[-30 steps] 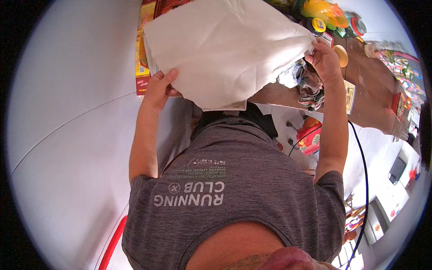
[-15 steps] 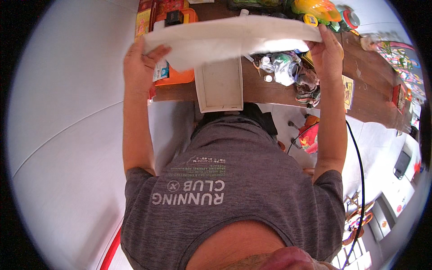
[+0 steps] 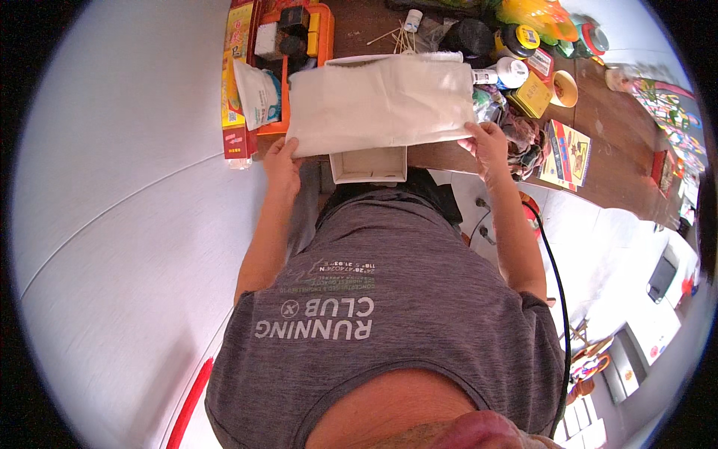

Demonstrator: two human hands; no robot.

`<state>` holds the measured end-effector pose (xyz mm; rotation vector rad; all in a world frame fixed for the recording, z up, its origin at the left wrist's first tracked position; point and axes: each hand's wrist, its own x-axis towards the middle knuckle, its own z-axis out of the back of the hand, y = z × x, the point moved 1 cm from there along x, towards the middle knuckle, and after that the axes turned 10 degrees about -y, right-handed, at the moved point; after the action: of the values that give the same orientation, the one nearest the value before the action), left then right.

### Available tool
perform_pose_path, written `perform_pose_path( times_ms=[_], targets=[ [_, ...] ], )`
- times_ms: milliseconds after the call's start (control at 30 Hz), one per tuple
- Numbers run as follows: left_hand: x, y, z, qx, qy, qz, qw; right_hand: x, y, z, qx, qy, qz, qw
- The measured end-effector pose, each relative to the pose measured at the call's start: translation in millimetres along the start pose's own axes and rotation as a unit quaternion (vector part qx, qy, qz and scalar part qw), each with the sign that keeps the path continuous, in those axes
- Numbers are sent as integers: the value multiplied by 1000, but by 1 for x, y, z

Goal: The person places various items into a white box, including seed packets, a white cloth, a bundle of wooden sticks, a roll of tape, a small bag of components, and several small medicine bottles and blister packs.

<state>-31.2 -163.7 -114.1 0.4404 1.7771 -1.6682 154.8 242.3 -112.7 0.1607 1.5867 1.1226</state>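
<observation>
A creamy white cloth [image 3: 381,105], creased and roughly rectangular, is stretched out over an open white box [image 3: 369,166]. The box's near end shows below the cloth, and a strip of its far rim shows above; the cloth hides the rest. My left hand [image 3: 283,166] pinches the near left corner, next to an orange tray. At the near right corner, my right hand [image 3: 488,148] pinches the cloth between thumb and fingers, beside a crumpled dark patterned cloth [image 3: 525,142].
The orange tray [image 3: 327,34] at the left holds dark boxes and a white-and-blue packet [image 3: 258,96]. A long red-and-yellow box [image 3: 239,82] stands along the left edge. On the brown table [image 3: 621,135] at the right are a white bottle [image 3: 511,72], a yellow tin [image 3: 529,95] and a booklet [image 3: 566,153].
Both hands have come down nearer my body and closer together. The cloth, earlier raised and folded in a narrow band, now spreads lower over the box.
</observation>
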Motion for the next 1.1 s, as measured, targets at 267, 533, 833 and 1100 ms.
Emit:
perform_pose_path(
  times_ms=[267,533,833,1100],
  targets=[
    [6,-2,0,-19,16,-62,998,-13,5,-10,29,-23,24,999],
    [-5,3,2,-56,-24,40,997,-24,-4,-10,110,135,-22,984],
    [8,5,16,-75,33,93,992,-6,12,14,-125,212,90,965],
    [13,17,14,-150,17,109,982,-10,3,-12,-3,26,-12,1000]
  ],
)
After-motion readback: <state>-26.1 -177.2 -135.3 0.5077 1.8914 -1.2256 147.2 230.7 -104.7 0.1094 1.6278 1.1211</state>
